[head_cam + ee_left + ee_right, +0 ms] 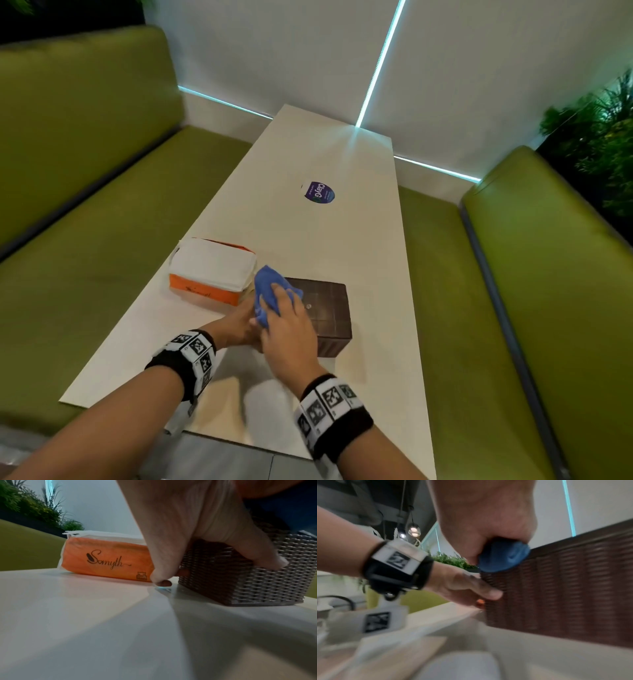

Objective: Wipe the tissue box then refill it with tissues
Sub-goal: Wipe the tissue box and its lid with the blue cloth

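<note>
A brown woven tissue box (327, 310) (248, 577) (565, 588) stands on the white table (308, 233). My left hand (239, 323) (197, 536) (467, 588) grips its left end, thumb on the near side and fingers round the corner. My right hand (289, 329) (484, 520) holds a bunched blue cloth (269, 291) (502, 557) and presses it on the box's top left edge. An orange pack of tissues (212, 270) (106, 559), white sheets showing on top, lies just left of the box.
A round purple sticker (320, 192) lies farther along the table. Green bench seats (85, 240) flank the table on both sides, with white walls behind and plants (603, 137) at the right. The table's near edge is close to my wrists.
</note>
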